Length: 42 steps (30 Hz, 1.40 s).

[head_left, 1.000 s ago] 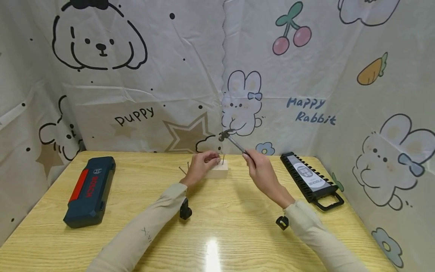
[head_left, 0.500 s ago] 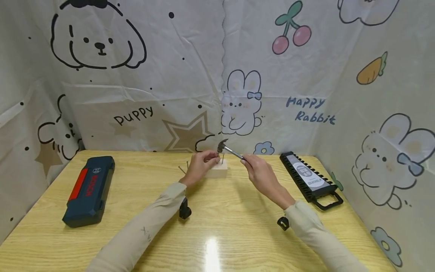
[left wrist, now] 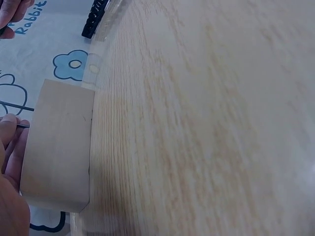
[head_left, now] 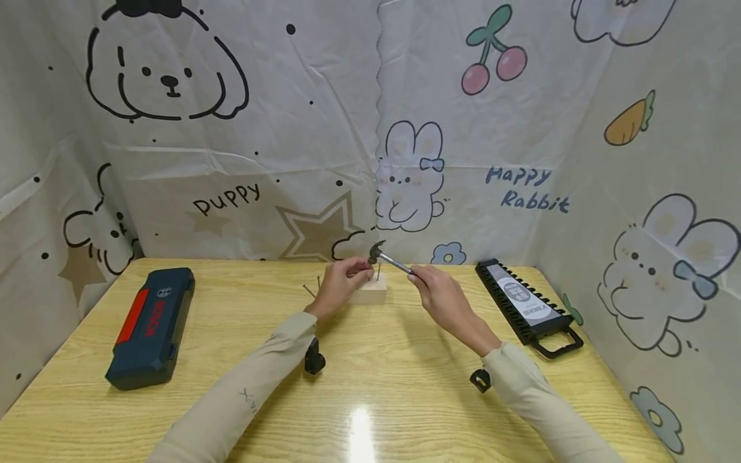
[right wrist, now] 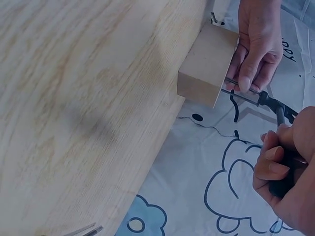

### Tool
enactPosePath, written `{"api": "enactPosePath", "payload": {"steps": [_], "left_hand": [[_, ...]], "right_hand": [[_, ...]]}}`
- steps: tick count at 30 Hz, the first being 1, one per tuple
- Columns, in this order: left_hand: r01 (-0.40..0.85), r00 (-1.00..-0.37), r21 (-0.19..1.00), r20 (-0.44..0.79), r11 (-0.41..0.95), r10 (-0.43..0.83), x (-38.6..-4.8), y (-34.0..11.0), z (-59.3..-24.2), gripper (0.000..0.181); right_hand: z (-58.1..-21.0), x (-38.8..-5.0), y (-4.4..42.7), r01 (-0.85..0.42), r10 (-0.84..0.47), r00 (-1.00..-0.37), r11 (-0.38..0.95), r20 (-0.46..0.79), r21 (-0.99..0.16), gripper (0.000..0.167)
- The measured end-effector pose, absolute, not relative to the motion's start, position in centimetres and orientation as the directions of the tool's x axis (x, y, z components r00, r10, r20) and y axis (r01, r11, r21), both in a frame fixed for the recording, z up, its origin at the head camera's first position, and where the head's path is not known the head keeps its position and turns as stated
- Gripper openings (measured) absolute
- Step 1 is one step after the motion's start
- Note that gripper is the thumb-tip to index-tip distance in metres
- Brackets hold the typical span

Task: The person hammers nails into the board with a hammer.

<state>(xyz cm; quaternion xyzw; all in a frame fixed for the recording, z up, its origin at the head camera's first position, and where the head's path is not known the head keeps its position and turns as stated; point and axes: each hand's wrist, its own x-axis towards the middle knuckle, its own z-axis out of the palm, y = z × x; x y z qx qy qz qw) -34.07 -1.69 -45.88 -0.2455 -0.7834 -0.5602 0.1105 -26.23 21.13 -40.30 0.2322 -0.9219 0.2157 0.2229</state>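
Hammer [head_left: 395,262] Poised at a Pale Wooden Block [head_left: 369,294]

Nearest are 2 beige sleeves [head_left: 231,392] reaching forward over the wood-grain worktop [head_left: 405,411], with a small black device at each wrist.

Beyond them, towards the left edge, lies a dark blue case [head_left: 152,331] with a red panel and BOSCH lettering. Towards the right edge lies a black rack [head_left: 521,299] with a notched side, a pale label and a loop handle at its near end.

Between these, the right hand [head_left: 442,292] is wrapped round the hammer's grip, holding the tool aslant, its head up and to the left. The left hand [head_left: 338,283] is narrowed to a pinch on a nail [left wrist: 22,126] at the block, which sits near the far edge of the worktop. Just right of those fingers, a second nail [head_left: 379,272] stands up from the block. The hammer head is close to both nail tops; whether it touches either is unclear. Left of the left hand, 2 more nails [head_left: 309,291] show, their support hidden.

Farthest back hangs a pale curtain [head_left: 324,128] printed with cartoon animals, cherries and flowers.
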Motion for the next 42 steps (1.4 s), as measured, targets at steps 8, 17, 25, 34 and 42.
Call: {"api": "enactPosePath", "payload": {"steps": [8,17,25,34,42], "left_hand": [[0.508,-0.855,0.824,0.448,0.25,0.26,-34.0,-1.8,-45.9,0.015],[0.516,-0.846,0.828,0.454,0.218,0.28,-34.2,-2.0,-46.0,0.019],[0.496,-0.854,0.848,0.437,0.188,0.283,-34.3,-2.2,-46.0,0.021],[0.505,-0.852,0.838,0.444,0.208,0.279,-34.4,-1.8,-45.8,0.019],[0.496,-0.858,0.845,0.442,0.201,0.262,-34.5,-2.0,-46.0,0.016]], "right_hand": [[-40.2,-26.4,21.1,-0.515,-0.327,-0.798,0.806,0.505,-0.292,0.013],[-38.4,-26.5,21.5,-0.531,-0.305,-0.771,0.793,0.559,-0.299,0.015],[-39.4,-26.4,21.4,-0.568,-0.305,-0.744,0.758,0.595,-0.322,0.013],[-39.6,-26.2,21.3,-0.528,-0.302,-0.782,0.787,0.546,-0.32,0.014],[-40.2,-26.2,21.3,-0.542,-0.324,-0.774,0.782,0.545,-0.306,0.011]]}}
